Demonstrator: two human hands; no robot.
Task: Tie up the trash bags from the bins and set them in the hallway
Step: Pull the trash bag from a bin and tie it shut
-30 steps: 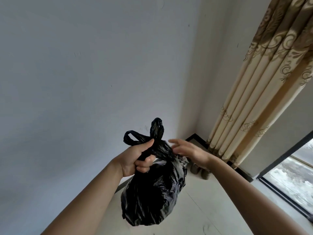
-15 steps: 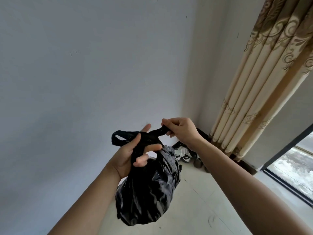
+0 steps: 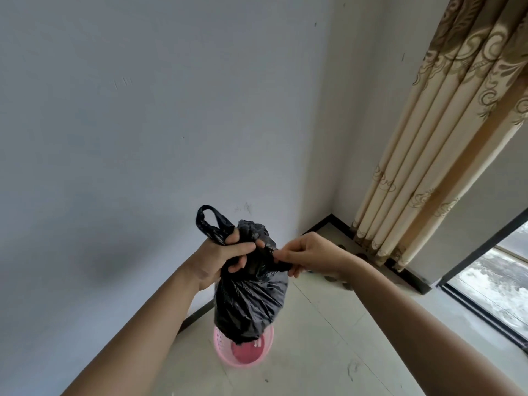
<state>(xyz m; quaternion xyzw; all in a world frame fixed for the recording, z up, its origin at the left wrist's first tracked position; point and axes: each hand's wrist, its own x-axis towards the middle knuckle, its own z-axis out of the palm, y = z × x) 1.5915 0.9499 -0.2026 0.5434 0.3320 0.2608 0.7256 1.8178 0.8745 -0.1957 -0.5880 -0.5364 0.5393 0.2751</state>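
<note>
Your right hand [image 3: 311,257] has dropped from above the knot to the right side of the bag's neck, and a pink basket has come into view that was not showing half a second ago. The crinkled black plastic trash bag [image 3: 250,295] hangs in mid-air at the centre of the frame, held up between your two hands, its bulging body dangling just above the round pink plastic mesh bin [image 3: 243,351] standing on the pale tiled floor [image 3: 328,338] at lower centre.

Your left hand [image 3: 223,258] is clenched around the gathered neck of the bag, fingers wrapped across the front of it, and one black handle loop [image 3: 210,224] pokes up and left out of that fist. Your right hand is pinching the other twisted strip of black plastic on the bag's right side, fingertips closed on it, thumb on top. The two hands sit just beside each other with the bunched top of the bag between them.

Behind it all, the plain white wall [image 3: 143,124] fills the left and upper part of the frame. The beige patterned curtain [image 3: 443,138] hangs in folds at upper right, reaching down to the dark skirting, and a dark-framed window [image 3: 500,281] shows at the right edge.
</note>
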